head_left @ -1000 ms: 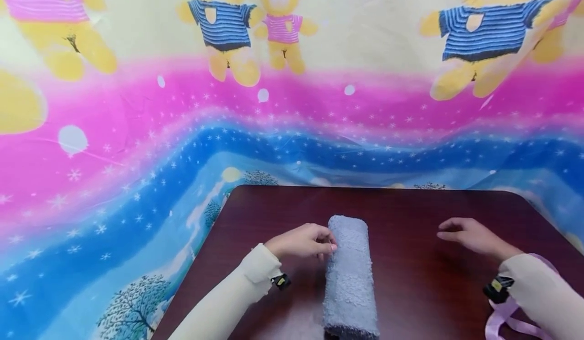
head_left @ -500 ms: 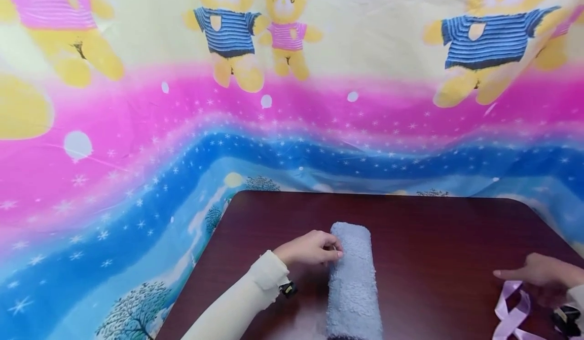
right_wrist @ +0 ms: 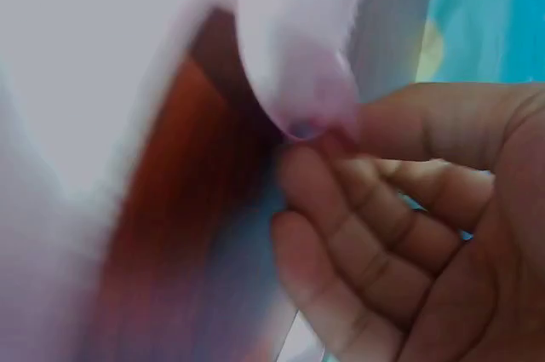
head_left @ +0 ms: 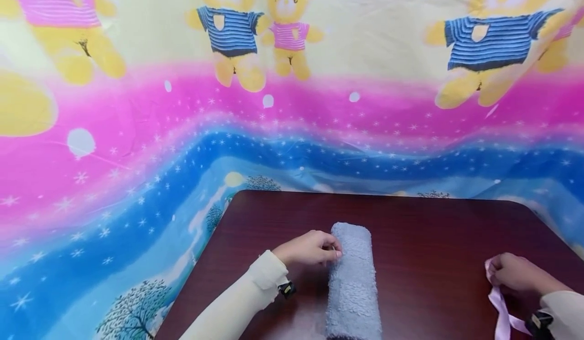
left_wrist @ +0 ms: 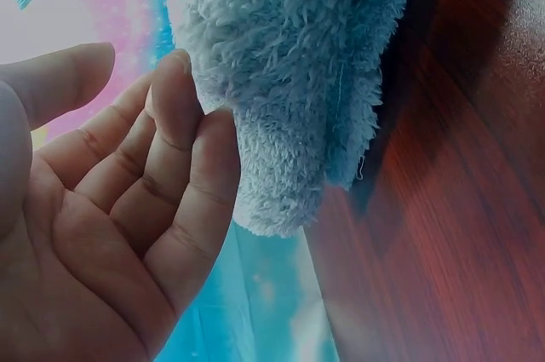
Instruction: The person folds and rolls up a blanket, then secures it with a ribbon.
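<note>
A rolled grey towel [head_left: 353, 284] lies lengthwise on the dark red-brown table, its fluffy side showing in the left wrist view. My left hand [head_left: 310, 249] is at the towel's left side near the far end. In the left wrist view the left hand [left_wrist: 128, 183] has loosely bent fingers beside the towel [left_wrist: 281, 81], with nothing between thumb and fingers. Over at the right of the table, my right hand [head_left: 520, 274] pinches a pink ribbon [head_left: 499, 309]. The right wrist view shows the ribbon [right_wrist: 298, 55] between the thumb and fingers of the right hand [right_wrist: 409, 217].
The table [head_left: 429, 249] has rounded far corners. Behind it hangs a cloth backdrop [head_left: 301, 107] printed with bears, in pink and blue. A small black camera [head_left: 286, 289] sits on the left wrist and another black camera [head_left: 540, 322] on the right.
My right hand moved right and toward me to the ribbon, then took hold of it and lifted part of it. The left hand stays beside the towel; the head view tilted slightly.
</note>
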`<act>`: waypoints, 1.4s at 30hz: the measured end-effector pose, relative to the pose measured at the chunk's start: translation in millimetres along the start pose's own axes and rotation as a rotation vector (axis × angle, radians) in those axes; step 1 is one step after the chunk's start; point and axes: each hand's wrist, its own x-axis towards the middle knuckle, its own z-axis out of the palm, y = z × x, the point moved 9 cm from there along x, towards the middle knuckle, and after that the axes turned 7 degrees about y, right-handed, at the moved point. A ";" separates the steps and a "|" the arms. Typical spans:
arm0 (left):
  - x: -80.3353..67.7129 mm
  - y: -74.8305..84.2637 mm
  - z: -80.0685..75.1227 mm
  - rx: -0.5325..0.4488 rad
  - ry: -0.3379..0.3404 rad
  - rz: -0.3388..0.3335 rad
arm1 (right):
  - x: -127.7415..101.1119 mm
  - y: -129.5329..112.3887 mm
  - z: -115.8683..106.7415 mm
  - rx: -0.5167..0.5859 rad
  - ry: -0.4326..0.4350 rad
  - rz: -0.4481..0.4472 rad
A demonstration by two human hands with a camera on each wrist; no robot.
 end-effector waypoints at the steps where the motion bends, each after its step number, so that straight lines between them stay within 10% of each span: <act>1: 0.6 0.6 0.1 0.001 0.001 0.002 | 3.7 -4.6 -2.6 -0.027 0.016 -0.003; 12: 6.5 15.0 -3.0 0.011 0.041 0.048 | 33.8 -93.4 -11.5 0.243 0.151 -0.114; 22: 10.4 16.2 -1.3 0.031 0.060 0.054 | 41.7 -155.1 -10.9 0.238 0.225 -0.346; 42: 41.1 45.7 9.5 -0.015 0.152 0.088 | 30.4 -270.0 8.6 0.385 -0.022 -0.605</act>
